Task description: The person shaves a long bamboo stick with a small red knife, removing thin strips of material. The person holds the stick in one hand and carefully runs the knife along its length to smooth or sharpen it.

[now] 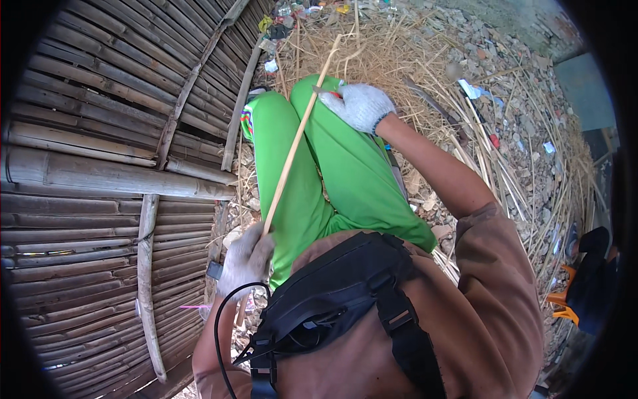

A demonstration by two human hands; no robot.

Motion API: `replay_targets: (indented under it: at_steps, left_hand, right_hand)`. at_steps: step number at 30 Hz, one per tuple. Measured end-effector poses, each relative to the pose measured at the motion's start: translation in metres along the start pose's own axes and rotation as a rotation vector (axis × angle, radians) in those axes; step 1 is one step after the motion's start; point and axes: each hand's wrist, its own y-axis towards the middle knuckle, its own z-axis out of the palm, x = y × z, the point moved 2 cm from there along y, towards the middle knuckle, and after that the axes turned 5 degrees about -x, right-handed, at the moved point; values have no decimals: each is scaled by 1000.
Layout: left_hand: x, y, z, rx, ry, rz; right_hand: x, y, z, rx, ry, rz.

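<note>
A long, pale bamboo strip point(292, 149) slants across my green-trousered legs. Its lower end is gripped by my left hand point(246, 259), in a white knit glove, beside my left hip. Over my right knee my right hand point(362, 108), also gloved in white, is closed on a small knife point(334, 95). Orange-red shows on the knife's handle, and most of it is hidden by the glove. The short blade meets the strip near its upper part. Beyond the knife, the strip's far end points up over the straw, with thin curled shavings near it.
A bamboo-slat wall point(86, 179) stands close on my left. Straw and shavings point(392, 53) cover the rubble ground ahead. A long curved blade point(432, 100) lies to the right of my right hand. An orange-legged seat point(565, 302) with dark cloth is at the far right.
</note>
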Motion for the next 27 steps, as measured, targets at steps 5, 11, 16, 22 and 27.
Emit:
replay_targets:
  at_steps: [5, 11, 16, 22, 27]
  left_hand:
    - [-69, 107, 24, 159, -155, -51]
    - [-94, 180, 29, 182, -123, 42]
    - [-83, 174, 32, 198, -121, 4]
    - [-46, 125, 5, 239, -103, -6]
    - [-44, 67, -13, 188, -133, -31]
  right_hand:
    - [-2, 6, 4, 28, 27, -24]
    - [-1, 7, 3, 37, 39, -20]
    - [-5, 4, 6, 42, 25, 8]
    - [-4, 7, 9, 32, 34, 4]
    - [-4, 6, 10, 10, 18, -3]
